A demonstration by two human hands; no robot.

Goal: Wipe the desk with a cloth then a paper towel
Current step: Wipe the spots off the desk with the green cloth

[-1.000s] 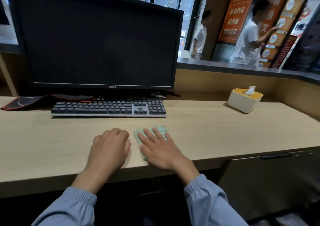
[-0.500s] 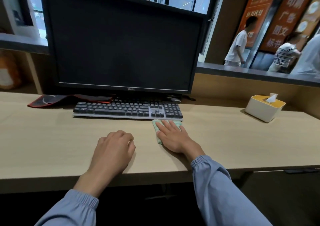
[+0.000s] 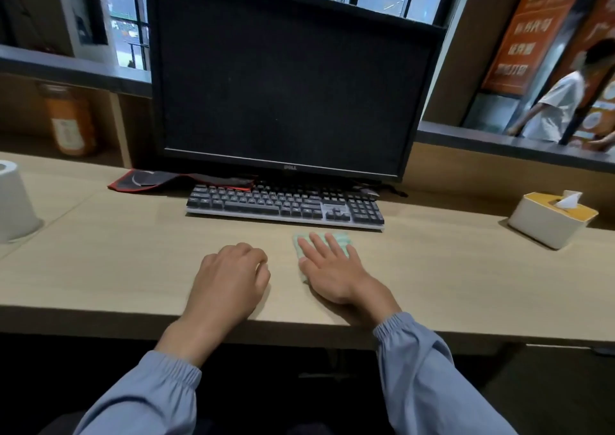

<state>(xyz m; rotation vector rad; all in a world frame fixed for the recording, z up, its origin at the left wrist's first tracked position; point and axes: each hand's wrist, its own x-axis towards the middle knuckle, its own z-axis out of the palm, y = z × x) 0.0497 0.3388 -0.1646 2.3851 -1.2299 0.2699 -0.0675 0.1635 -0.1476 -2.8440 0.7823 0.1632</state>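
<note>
A folded pale green cloth [image 3: 342, 238] lies on the light wooden desk [image 3: 449, 275] just in front of the keyboard's right end. My right hand [image 3: 329, 268] presses flat on the cloth with straight, spread fingers and covers most of it. My left hand [image 3: 229, 278] rests on the bare desk to the left of the cloth, its fingers loosely curled and holding nothing. A white tissue box with a yellow lid [image 3: 550, 220] stands at the desk's right, one paper sheet sticking up from its slot.
A dark keyboard [image 3: 283, 205] and a black monitor [image 3: 286, 81] stand behind my hands. A red-edged mouse pad [image 3: 153, 180] lies left of the keyboard, and a white paper roll [image 3: 13, 198] stands at the far left. People walk behind the counter at the right.
My right hand has slid the cloth away from the desk's front edge up to the keyboard. My left hand has stayed in place. The view has swung left, bringing the white roll into sight.
</note>
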